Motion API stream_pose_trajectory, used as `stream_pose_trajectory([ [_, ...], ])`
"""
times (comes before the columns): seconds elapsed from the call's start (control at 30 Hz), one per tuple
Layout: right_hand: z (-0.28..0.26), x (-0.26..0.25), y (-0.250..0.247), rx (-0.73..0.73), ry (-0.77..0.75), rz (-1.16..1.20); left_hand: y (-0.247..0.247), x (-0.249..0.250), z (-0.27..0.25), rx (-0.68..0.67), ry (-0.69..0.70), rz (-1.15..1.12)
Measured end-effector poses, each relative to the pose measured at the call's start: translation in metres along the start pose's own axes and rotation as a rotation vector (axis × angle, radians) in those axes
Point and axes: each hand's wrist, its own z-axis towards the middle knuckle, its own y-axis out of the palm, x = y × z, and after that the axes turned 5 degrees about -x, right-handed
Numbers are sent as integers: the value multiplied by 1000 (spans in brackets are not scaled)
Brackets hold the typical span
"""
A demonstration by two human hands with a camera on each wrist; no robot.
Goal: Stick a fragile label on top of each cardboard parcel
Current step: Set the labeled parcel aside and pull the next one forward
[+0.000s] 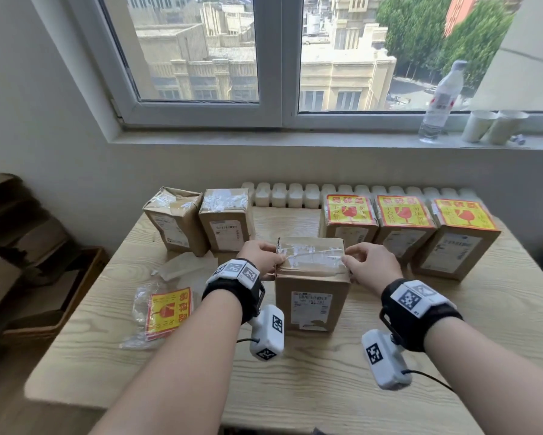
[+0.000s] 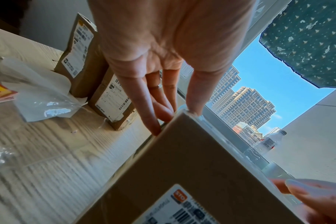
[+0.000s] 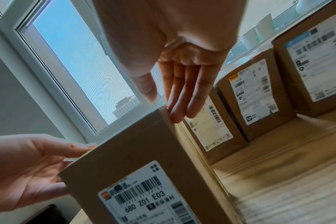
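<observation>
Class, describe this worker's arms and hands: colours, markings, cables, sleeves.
Bare forearms, no sleeves; left hand and right hand ungloved. Each wrist has a black wristband carrying white blocks with black square-pattern markers, plus a white boxy camera trailing a thin black cable.

Bright window (image 1: 201,48) daylight, wide-angle edge distortion, slight blur.

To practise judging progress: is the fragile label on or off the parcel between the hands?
Off. The middle parcel shows only shiny clear tape on its brown top, no yellow label.
</observation>
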Motion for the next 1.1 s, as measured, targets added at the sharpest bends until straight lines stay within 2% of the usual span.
stream_pose_trajectory([
  [0.27,-15,13,7,2,-17,69,4,-14,-16,36,-10,44],
  [0.5,-20,-25,9,132,-142,37,-17,-13,-18,74,31,163],
  [0.63,-17,-69,27,84,-254,47,-54,-18,-12,110,32,165],
  [0.83,-9,-134,92,-61,-313,132,-137,-47,-5,179,-29,81],
  [0.97,-3,-151,141,-153,-260,100,-189,-76,0,211,-94,53],
  [1.1,7,-152,182,-200,-119,44,-228,-114,14,255,-178,50],
])
